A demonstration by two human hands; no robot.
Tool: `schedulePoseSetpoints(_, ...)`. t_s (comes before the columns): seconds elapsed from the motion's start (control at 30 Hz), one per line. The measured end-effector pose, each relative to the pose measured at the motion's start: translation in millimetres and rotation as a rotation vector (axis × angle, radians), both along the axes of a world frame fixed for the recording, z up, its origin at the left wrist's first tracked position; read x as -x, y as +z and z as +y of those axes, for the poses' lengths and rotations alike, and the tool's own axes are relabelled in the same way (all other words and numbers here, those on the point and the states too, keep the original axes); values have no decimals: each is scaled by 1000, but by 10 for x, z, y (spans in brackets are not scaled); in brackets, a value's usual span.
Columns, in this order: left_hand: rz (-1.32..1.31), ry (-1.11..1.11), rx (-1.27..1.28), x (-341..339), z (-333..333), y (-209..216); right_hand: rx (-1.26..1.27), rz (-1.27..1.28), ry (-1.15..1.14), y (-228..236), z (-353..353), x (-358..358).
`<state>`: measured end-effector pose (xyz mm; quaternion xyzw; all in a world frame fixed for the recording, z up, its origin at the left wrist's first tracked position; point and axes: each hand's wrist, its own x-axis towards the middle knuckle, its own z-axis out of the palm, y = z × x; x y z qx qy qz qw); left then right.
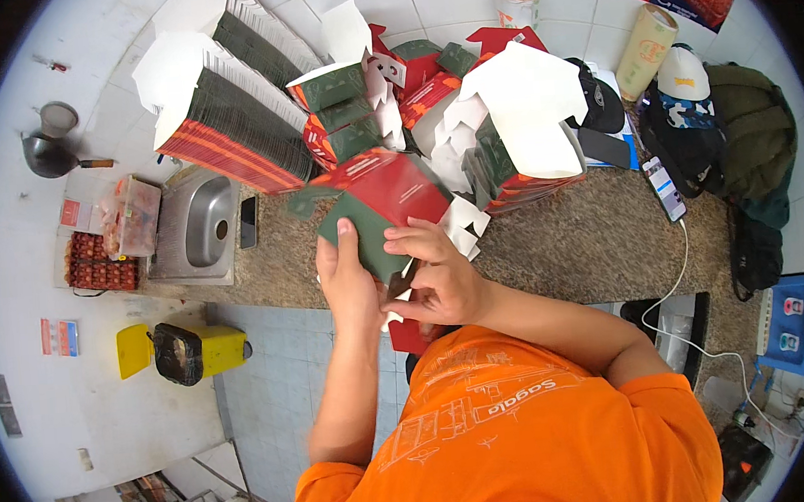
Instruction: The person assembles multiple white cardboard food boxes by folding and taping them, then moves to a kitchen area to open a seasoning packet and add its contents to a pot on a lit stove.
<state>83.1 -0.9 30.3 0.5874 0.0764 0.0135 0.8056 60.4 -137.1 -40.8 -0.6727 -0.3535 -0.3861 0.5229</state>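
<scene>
A partly folded cardboard box (404,187), red and dark green, is held in front of my chest above the counter edge. My left hand (349,275) grips its green panel from the left, thumb lying on top. On the near side, the bent fingers of my right hand (438,272) hold the box's flaps. Beyond it lie more folded boxes (349,129) in red and green with white insides. Tall stacks of flat box blanks (239,122) stand at the far left. Another stack of open cartons (527,102) with white inner faces is just right of the held box.
A granite counter (588,247) runs along the tiled wall. Left are a steel sink (206,223), a dark phone (248,223) and an egg tray (100,263). Right are a charging phone (663,188) with a trailing cable, caps (685,91) and a backpack (752,124). A yellow bin (218,349) stands below.
</scene>
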Motion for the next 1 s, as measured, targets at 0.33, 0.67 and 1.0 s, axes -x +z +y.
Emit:
schedulePoseSetpoints(0.33, -183, -14, 170, 270, 114, -47, 292, 120, -15, 684, -298, 38)
schedulePoseSetpoints(0.67, -26, -510, -231, 607, 168, 55, 181, 274, 78, 563, -515, -15)
schedulePoseSetpoints(1.0, -77, -226, -488, 712, 396, -6, -24, 1028, 673, 378, -598, 37)
